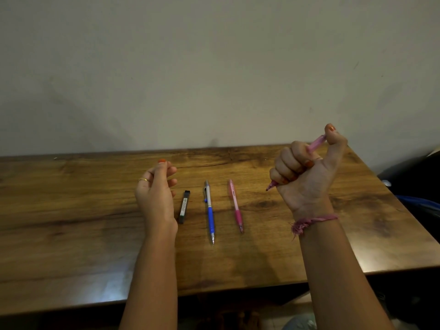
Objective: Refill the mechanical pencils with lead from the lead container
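Observation:
My right hand (307, 172) is raised above the table's right side and grips a pink mechanical pencil (315, 142) in its fist, thumb pressing the pencil's top end, tip pointing down-left. My left hand (156, 189) hovers over the wooden table (71, 210) with fingers loosely curled and nothing in it. Just right of it lies the dark lead container (184, 206). A blue and silver mechanical pencil (209, 210) lies beside the container, and a second pink mechanical pencil (235, 206) lies right of that, both with tips toward me.
A plain pale wall stands behind the table's far edge. Dark objects and something blue (419, 201) sit off the table's right edge. The table's near edge runs across the bottom of the view.

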The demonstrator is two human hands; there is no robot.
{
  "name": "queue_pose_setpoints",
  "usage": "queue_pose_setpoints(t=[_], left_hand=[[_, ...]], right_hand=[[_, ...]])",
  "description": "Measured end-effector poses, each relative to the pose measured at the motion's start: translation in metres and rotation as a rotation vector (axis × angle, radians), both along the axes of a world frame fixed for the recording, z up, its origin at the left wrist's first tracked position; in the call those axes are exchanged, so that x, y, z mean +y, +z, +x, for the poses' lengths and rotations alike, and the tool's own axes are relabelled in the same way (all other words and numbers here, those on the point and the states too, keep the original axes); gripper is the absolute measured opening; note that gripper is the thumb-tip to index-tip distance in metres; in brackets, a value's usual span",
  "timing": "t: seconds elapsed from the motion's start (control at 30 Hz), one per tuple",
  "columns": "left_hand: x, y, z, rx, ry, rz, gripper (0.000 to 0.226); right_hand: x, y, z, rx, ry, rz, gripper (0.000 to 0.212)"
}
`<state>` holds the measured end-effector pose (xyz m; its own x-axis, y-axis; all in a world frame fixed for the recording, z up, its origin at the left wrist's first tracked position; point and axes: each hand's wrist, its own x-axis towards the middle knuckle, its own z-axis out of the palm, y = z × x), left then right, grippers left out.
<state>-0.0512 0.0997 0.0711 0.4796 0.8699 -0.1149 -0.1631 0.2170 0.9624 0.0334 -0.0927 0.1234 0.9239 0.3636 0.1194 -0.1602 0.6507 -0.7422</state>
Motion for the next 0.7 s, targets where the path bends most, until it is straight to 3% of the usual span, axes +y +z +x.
queue_pose_setpoints(t=[0.7], left_hand=[[-0.0032,0.0025,0.0003,-0.004,-0.005,0.002,0.009]], right_hand=[[-0.0006,0.0027,0.0003,-0.009,-0.033,-0.023,0.058]])
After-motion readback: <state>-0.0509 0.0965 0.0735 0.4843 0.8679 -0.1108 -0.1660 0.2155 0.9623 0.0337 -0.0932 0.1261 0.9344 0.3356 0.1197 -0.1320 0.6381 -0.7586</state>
